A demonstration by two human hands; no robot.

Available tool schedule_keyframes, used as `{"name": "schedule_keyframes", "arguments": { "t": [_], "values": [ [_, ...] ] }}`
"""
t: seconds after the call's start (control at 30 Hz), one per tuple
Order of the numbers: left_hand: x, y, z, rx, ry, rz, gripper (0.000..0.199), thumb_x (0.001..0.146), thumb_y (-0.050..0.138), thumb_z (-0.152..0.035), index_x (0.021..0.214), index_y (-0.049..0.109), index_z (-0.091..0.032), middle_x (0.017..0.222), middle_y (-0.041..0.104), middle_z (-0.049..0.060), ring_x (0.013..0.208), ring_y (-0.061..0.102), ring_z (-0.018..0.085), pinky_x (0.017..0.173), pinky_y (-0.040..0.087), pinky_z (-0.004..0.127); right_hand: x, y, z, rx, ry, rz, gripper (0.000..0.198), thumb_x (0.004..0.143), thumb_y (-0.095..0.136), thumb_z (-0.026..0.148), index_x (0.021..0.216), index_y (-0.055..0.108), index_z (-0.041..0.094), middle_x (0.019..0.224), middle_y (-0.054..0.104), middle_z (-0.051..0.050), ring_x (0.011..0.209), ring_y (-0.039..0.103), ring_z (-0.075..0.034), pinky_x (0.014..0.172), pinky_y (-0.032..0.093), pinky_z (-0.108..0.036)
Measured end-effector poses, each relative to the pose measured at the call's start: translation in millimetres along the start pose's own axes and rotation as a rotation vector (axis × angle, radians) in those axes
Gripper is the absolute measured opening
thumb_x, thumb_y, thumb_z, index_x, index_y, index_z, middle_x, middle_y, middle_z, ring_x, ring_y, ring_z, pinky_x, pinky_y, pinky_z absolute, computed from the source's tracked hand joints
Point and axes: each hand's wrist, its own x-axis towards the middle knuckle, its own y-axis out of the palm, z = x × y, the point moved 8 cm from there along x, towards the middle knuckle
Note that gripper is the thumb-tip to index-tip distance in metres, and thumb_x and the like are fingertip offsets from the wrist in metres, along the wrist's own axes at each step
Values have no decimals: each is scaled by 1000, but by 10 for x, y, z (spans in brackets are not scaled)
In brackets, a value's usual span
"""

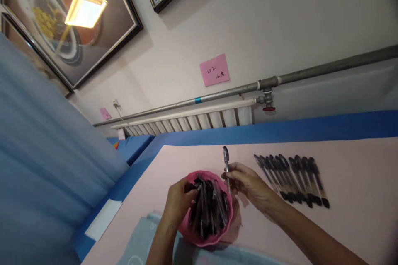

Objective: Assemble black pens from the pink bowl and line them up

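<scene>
A handwritten pink note is stuck to a pale wall above a metal pipe banded with blue tape, with a white radiator and red-handled valve below. Framed food artwork catches a lamp's reflection near a blue curtain; a white sheet lies beside the drape.

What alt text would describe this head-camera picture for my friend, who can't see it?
A person's right hand holds a black-topped pen upright, while the left hand is at a pink bowl full of pens. To the right, a row of similar pens lies on a pale pink sheet.
</scene>
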Motion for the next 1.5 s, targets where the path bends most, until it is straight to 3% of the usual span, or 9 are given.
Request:
{"name": "schedule_keyframes", "arguments": {
  "t": [0.07, 0.17, 0.37, 0.53, 0.73, 1.07, 1.3, 1.4, 1.5],
  "values": [
    [-22, 167, -226, -304, 87, 144, 7, 62, 58, -18, 68, 53, -17, 62, 58, -1, 56, 54, 13, 54, 43, 25, -15, 63, 66, 26, -25, 11, 12, 62, 62, 20, 69, 53, 18, 60, 60, 2, 48, 52, -10, 46, 39, -23],
    [-28, 407, -456, -513, 155, 260, 13, 61, 63, -19, 66, 51, -17, 58, 57, -3, 51, 53, 11, 51, 42, 23, -49, 98, 223, 129, -115, -7, 12, 64, 62, 23, 70, 53, 17, 66, 62, 1, 51, 53, -11, 50, 41, -25],
    [1, 666, -433, -747, 160, 303, 13, 65, 63, -18, 76, 56, -17, 67, 57, -3, 55, 53, 9, 55, 44, 22, -39, -20, 327, 151, -221, -96, 12, 66, 64, 23, 72, 55, 18, 69, 64, -1, 58, 56, -13, 52, 41, -26],
    [-14, 653, -360, -782, 159, 323, 9, 67, 61, -15, 75, 58, -15, 66, 58, -2, 54, 53, 8, 55, 41, 21, 15, 35, 189, 94, -162, -50, 12, 67, 64, 23, 73, 56, 17, 67, 63, -1, 55, 55, -12, 54, 41, -26],
    [-62, 656, -308, -823, 97, 369, 9, 69, 61, -18, 76, 58, -13, 65, 61, 0, 50, 55, 8, 52, 41, 19, -18, 87, 197, 41, -189, -56, 15, 66, 67, 25, 72, 56, 17, 67, 62, 0, 54, 54, -11, 55, 42, -26],
    [-34, 627, -231, -1008, 59, 335, 15, 65, 64, -17, 74, 54, -12, 62, 63, 3, 51, 58, 11, 48, 44, 21, -10, 108, 190, -84, -203, -25, 15, 70, 64, 28, 78, 58, 17, 72, 62, -1, 56, 54, -12, 56, 43, -27],
    [-25, 562, -247, -992, 65, 274, 15, 60, 66, -14, 70, 56, -11, 59, 61, 2, 48, 54, 9, 49, 41, 20, 24, 16, 86, -201, -156, -148, 19, 64, 68, 33, 69, 57, 19, 59, 57, 2, 54, 50, -13, 53, 40, -25],
    [-11, 524, -244, -1013, 72, 234, 25, 54, 70, -12, 75, 57, -13, 65, 62, 1, 54, 55, 9, 53, 41, 20, 26, -24, 39, -218, -161, -209, 19, 63, 69, 35, 65, 56, 20, 56, 56, 3, 53, 49, -13, 52, 39, -25],
    [1, 546, -192, -1034, 13, 247, 25, 62, 68, -31, 77, 56, -14, 62, 61, 1, 48, 52, 9, 46, 38, 20, 24, -16, 17, -212, -176, -210, 20, 63, 68, 36, 64, 56, 21, 55, 55, 3, 52, 48, -13, 52, 40, -25]
  ]
}}
